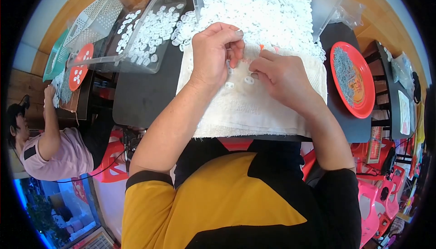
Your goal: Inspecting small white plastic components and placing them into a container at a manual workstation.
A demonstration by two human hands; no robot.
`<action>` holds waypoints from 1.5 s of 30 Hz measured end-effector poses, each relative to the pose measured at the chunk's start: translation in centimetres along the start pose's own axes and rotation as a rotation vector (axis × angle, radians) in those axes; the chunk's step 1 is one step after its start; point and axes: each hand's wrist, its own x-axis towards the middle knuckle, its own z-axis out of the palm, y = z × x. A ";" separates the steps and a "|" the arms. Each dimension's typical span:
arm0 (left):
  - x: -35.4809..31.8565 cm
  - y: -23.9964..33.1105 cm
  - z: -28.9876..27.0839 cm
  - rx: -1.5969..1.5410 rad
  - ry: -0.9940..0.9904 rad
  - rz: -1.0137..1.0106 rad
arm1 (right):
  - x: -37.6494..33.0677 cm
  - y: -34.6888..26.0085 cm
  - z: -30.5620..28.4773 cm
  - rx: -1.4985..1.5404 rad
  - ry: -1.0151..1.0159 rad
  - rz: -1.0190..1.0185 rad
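A cream towel (254, 117) lies over the dark table in front of me. Small white oval plastic pieces with two holes rest on it; one oval piece (249, 80) is beside my right fingertips, another piece (229, 85) below my left hand. My left hand (213, 51) is closed above the towel, thumb and forefinger pinched together; whatever is between them is too small to name. My right hand (284, 78) is also closed, fingertips pinched low over the towel, their content hidden. Tiny orange bits (262, 47) show between the hands, at the towel's far edge.
A large heap of white pieces (256, 10) fills a clear bin beyond the towel. More pieces lie in a clear box (150, 65) at left. A red plate (370, 99) at right holds thin grey-blue bits. Far left, a person (63, 151) works beside baskets (93, 24).
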 end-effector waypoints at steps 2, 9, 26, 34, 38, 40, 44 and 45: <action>0.0 0.0 0.0 0.004 0.003 -0.005 | -0.1 0.0 0.2 -0.025 -0.016 -0.004; -0.1 0.1 0.2 0.016 0.008 -0.031 | -0.2 -1.3 0.5 -0.116 -0.118 -0.139; -1.6 -0.3 1.5 0.116 -0.083 -0.005 | 1.0 0.6 -2.6 1.171 0.294 0.654; -1.8 -0.2 1.8 0.112 -0.090 0.007 | 1.2 0.4 -2.0 1.192 0.306 0.619; -1.7 -0.3 1.7 0.085 -0.101 -0.015 | 1.1 0.2 -2.0 1.131 0.328 0.588; -1.7 -0.4 1.7 0.082 -0.107 -0.020 | 1.0 0.1 -1.8 1.098 0.349 0.555; -1.8 -0.6 1.7 0.088 -0.114 -0.022 | 1.0 0.1 -1.7 1.077 0.358 0.514; -1.8 -0.7 1.8 0.083 -0.111 -0.017 | 1.0 0.0 -1.7 1.077 0.359 0.515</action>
